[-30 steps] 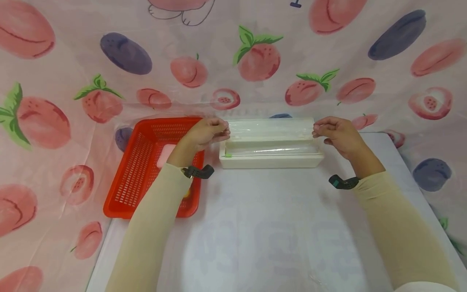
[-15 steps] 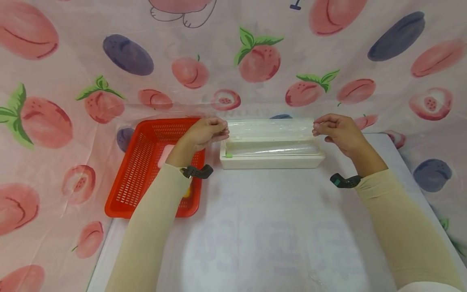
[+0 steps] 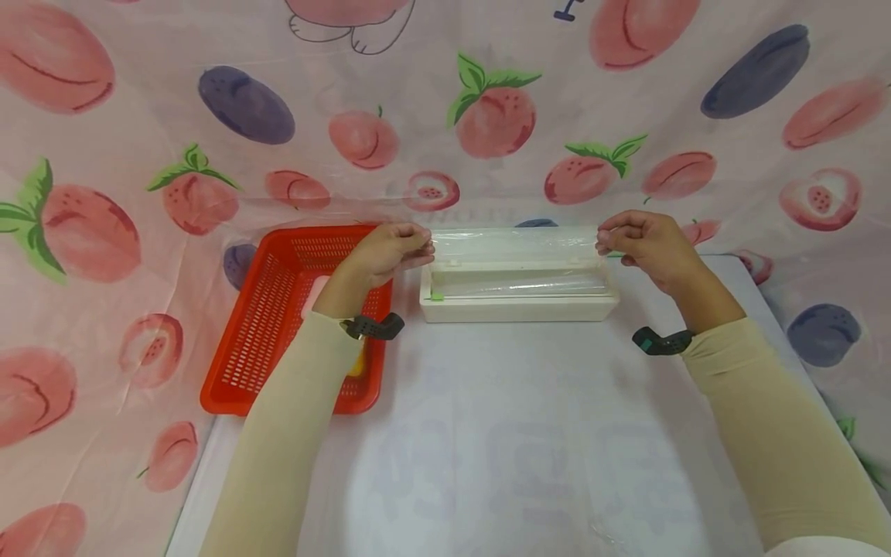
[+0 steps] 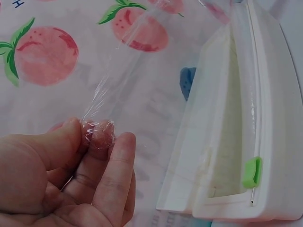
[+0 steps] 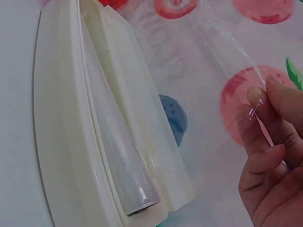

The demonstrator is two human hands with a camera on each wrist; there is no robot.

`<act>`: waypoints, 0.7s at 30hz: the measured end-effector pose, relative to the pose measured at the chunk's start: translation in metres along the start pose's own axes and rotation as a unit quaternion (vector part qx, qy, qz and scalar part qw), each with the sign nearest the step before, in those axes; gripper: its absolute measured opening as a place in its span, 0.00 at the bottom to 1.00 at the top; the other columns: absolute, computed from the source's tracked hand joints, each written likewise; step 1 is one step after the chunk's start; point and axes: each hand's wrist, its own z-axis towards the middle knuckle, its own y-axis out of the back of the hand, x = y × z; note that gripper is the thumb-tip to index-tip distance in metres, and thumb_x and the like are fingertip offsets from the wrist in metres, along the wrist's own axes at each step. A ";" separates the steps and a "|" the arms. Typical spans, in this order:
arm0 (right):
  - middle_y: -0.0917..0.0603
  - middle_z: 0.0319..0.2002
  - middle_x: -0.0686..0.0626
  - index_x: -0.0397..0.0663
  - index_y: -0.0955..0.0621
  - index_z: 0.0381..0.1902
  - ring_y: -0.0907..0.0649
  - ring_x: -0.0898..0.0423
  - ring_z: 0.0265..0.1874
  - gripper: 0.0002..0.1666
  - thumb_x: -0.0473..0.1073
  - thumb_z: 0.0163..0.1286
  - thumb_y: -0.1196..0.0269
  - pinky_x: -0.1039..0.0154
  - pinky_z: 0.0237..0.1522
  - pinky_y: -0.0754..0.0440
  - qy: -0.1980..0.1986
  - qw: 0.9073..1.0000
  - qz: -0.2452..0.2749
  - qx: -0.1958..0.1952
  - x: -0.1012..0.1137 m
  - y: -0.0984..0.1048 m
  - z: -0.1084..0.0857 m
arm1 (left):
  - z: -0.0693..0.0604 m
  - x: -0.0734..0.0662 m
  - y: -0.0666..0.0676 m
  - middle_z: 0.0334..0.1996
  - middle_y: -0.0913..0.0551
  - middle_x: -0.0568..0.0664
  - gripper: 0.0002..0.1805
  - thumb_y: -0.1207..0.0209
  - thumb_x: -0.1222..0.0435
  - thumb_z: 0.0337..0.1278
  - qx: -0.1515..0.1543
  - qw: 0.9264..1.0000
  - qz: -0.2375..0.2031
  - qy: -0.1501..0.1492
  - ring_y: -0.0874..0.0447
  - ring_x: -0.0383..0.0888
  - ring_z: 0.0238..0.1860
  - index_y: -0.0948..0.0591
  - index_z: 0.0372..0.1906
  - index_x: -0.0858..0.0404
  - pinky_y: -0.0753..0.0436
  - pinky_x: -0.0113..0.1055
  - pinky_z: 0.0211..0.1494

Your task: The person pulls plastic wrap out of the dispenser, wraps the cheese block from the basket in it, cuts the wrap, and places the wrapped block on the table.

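Note:
A sheet of clear cling film (image 3: 515,243) is stretched between my two hands above a white dispenser box (image 3: 518,311). My left hand (image 3: 387,255) pinches one corner of the film, which bunches around the fingertips in the left wrist view. On the other side, my right hand (image 3: 646,249) pinches the opposite corner between thumb and fingers. The box's lid stands open at the back, and a roll of cling film (image 5: 120,156) lies inside. A green slide cutter (image 4: 252,172) sits at the left end of the box's front rail.
To the left stands a red plastic basket (image 3: 240,340), partly covered by my left arm, with a pink item (image 3: 315,295) and a yellow item (image 3: 358,365) inside. The table (image 3: 501,433) has a white cover. Behind it hangs a fruit-printed cloth (image 3: 418,85).
My right hand has risen slightly, and the film between the hands looks a little more taut. The left hand has barely shifted. Box and basket stay in place.

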 end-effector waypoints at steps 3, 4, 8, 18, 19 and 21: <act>0.11 0.31 0.65 0.50 0.16 0.48 0.13 0.67 0.36 0.16 0.52 0.69 0.31 0.68 0.34 0.23 0.005 1.000 0.003 0.001 0.003 0.000 0.000 | -0.002 -0.001 0.000 0.44 0.19 0.55 0.11 0.41 0.64 0.72 0.000 1.000 0.000 -0.002 0.17 0.48 0.49 0.19 0.50 0.67 0.15 0.37 0.57; 0.11 0.31 0.65 0.51 0.15 0.47 0.13 0.67 0.36 0.14 0.51 0.70 0.31 0.68 0.34 0.23 0.009 1.000 0.003 0.002 0.004 0.000 0.000 | -0.002 -0.001 0.001 0.45 0.19 0.55 0.11 0.41 0.64 0.72 -0.001 1.000 0.002 -0.002 0.17 0.48 0.50 0.19 0.51 0.67 0.14 0.36 0.56; 0.11 0.31 0.64 0.52 0.15 0.46 0.13 0.66 0.35 0.12 0.50 0.70 0.32 0.68 0.33 0.23 0.017 1.000 0.002 0.003 0.009 0.000 -0.001 | -0.004 -0.002 0.002 0.45 0.19 0.55 0.11 0.41 0.64 0.72 -0.005 1.000 0.005 -0.001 0.18 0.48 0.50 0.18 0.50 0.66 0.14 0.35 0.55; 0.11 0.31 0.64 0.52 0.15 0.47 0.13 0.66 0.36 0.13 0.51 0.70 0.31 0.68 0.34 0.22 0.012 1.000 -0.013 -0.005 0.019 0.000 -0.002 | -0.004 -0.005 0.005 0.44 0.19 0.55 0.10 0.42 0.63 0.73 -0.001 1.000 0.001 -0.011 0.17 0.48 0.49 0.19 0.49 0.66 0.15 0.36 0.57; 0.11 0.31 0.64 0.53 0.15 0.46 0.14 0.66 0.36 0.12 0.51 0.70 0.31 0.68 0.34 0.22 0.011 1.000 -0.012 -0.005 0.019 0.000 -0.002 | -0.004 -0.005 0.006 0.44 0.19 0.55 0.10 0.42 0.63 0.73 -0.001 1.000 0.000 -0.011 0.17 0.48 0.49 0.19 0.49 0.66 0.15 0.37 0.57; 0.11 0.31 0.64 0.55 0.14 0.45 0.14 0.66 0.36 0.10 0.51 0.70 0.31 0.68 0.34 0.22 0.010 1.000 -0.010 -0.005 0.021 0.000 -0.002 | -0.004 -0.005 0.006 0.44 0.19 0.55 0.10 0.42 0.63 0.73 0.000 1.000 -0.002 -0.012 0.17 0.48 0.49 0.19 0.48 0.66 0.15 0.36 0.57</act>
